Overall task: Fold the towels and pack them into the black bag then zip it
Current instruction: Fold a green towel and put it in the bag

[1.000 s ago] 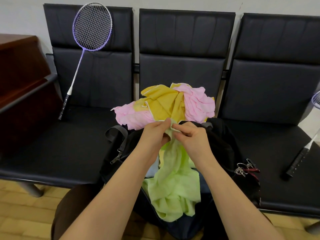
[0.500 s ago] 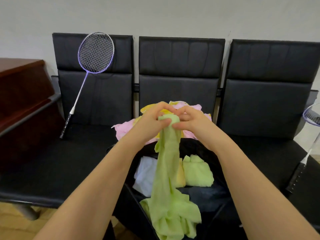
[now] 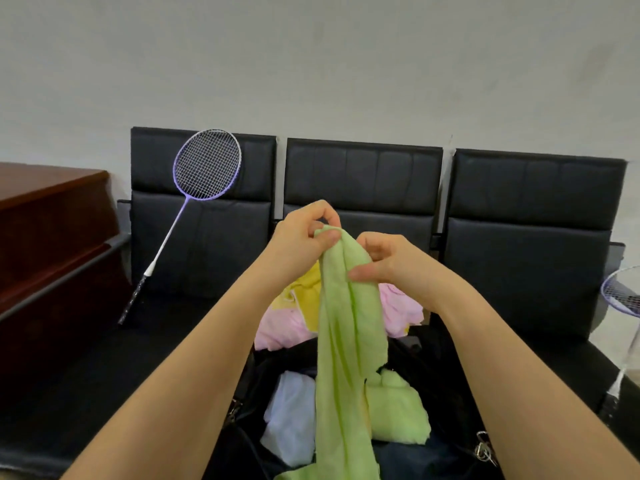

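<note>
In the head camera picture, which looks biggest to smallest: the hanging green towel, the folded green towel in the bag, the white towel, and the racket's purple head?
1. Hanging green towel, clearly largest, though it is also nearest the camera.
2. Folded green towel and white towel: they look alike, both partly hidden, so no ranking.
3. Racket head, smallest, but farthest away.

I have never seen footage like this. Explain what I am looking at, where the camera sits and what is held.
No machine here: a person wears a camera on the head, looking forward and down. The left hand and right hand pinch the top of a long light green cloth towel that hangs over an open black fabric bag on a black padded bench. Folded white and green towels lie in the bag; crumpled pink and yellow towels lie behind it. A purple badminton racket leans on the backrest.
</note>
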Tool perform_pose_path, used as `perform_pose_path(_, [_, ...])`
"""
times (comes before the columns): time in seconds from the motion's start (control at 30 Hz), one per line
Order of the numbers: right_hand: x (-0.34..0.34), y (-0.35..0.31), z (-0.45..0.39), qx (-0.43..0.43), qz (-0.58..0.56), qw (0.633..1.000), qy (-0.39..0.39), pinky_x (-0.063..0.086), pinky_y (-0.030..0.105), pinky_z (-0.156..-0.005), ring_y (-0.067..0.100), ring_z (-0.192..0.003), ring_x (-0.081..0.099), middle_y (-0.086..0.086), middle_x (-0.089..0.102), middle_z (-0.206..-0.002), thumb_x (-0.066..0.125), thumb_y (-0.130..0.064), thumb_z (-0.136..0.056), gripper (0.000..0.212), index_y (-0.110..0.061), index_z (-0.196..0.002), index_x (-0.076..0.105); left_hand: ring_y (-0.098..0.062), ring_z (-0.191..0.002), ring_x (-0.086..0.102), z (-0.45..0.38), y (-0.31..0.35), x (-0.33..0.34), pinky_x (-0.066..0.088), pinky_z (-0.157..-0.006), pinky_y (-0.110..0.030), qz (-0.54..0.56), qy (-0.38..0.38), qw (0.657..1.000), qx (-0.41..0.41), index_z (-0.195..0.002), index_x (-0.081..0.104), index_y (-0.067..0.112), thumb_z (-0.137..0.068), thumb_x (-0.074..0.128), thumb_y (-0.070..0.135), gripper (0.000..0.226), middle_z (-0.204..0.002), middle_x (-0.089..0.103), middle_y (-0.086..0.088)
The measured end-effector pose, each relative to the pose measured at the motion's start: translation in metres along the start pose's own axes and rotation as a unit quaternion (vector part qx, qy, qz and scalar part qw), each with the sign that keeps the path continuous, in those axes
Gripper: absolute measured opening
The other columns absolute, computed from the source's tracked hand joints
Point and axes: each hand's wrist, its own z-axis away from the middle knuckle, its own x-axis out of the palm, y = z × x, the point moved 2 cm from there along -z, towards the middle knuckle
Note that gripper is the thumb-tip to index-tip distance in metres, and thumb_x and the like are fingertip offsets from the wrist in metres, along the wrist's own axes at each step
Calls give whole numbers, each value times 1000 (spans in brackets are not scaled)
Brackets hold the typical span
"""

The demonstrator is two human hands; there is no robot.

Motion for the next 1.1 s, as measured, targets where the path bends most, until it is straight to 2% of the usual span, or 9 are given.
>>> perform_pose_path(0.1, [-13, -7, 0, -12, -3, 999, 32, 49, 34, -77, 20, -81, 61, 16, 63, -90, 67, 9, -80, 27, -14, -91, 59, -11, -52, 45, -12, 9, -9, 39, -55, -28, 0, 11, 1000, 18, -71, 55, 28, -78, 56, 18, 13, -52, 53, 11])
perform_pose_path(0.2, [-23, -20, 0, -28, -15, 999, 40, 51, 30, -74, 19, -81, 63, 22, 63, -96, 62, 10, -82, 32, -15, -101, 61, -10, -50, 44, -21, 16, -12, 40, -52, -25, 1, 7, 1000, 20, -74, 56, 25, -86, 58, 4, 25, -52, 54, 9])
perform_pose_path(0.27, [-26, -28, -2, -39, -8, 999, 33, 50, 27, -68, 19, -79, 62, 17, 63, -92, 59, 11, -83, 33, -16, -102, 62, -8, -50, 45, -25, 20, -11, 42, -49, -22, 3, -4, 1000, 18, -74, 56, 23, -88, 56, 0, 27, -53, 55, 7])
perform_pose_path(0.4, [-30, -37, -6, -53, 17, 998, 28, 43, 37, -71, 21, -81, 56, 13, 60, -90, 59, 11, -83, 29, -13, -97, 65, -16, -62, 53, -29, 29, -10, 45, -54, -22, 10, -21, 1000, 19, -72, 56, 22, -88, 55, -2, 28, -69, 62, -6])
perform_pose_path(0.6, [-25, -39, -6, -60, 25, 997, 31, 50, 32, -73, 14, -76, 59, 7, 61, -85, 62, 10, -82, 16, -5, -87, 62, -25, -75, 64, -30, 33, -7, 56, -70, -37, -7, -21, 1000, -1, -73, 57, 20, -86, 53, -2, 26, -86, 69, -19])
perform_pose_path(0.7, [-19, -36, -7, -58, 8, 997, 43, 47, 38, -74, 17, -74, 57, 8, 60, -83, 60, 15, -80, 23, -7, -84, 58, -24, -74, 64, -29, 30, -8, 58, -75, -40, -4, -9, 1000, -23, -72, 57, 19, -86, 53, -3, 27, -80, 67, -13])
perform_pose_path(0.8, [-13, -30, -7, -61, 5, 996, 65, 45, 40, -71, 14, -67, 54, 1, 59, -76, 59, 17, -78, 30, -13, -77, 57, -23, -75, 62, -26, 27, -6, 56, -73, -36, -1, -9, 999, -45, -72, 57, 17, -86, 52, -4, 26, -76, 63, -8])
perform_pose_path(0.93, [-11, -21, -8, -61, -2, 993, 103, 43, 36, -67, 9, -60, 51, -9, 60, -67, 56, 19, -75, 35, -15, -74, 58, -20, -75, 61, -22, 24, -2, 55, -70, -30, -2, -21, 998, -65, -74, 56, 15, -89, 53, -4, 24, -76, 61, -8])
perform_pose_path(1.1, [-11, -17, -9, -69, 12, 990, 121, 49, 26, -70, 12, -73, 57, -5, 62, -72, 61, 16, -78, 35, -19, -73, 62, -24, -77, 64, -23, 22, 4, 58, -78, -37, -3, -26, 995, -93, -73, 57, 14, -89, 55, -4, 24, -76, 61, -8])
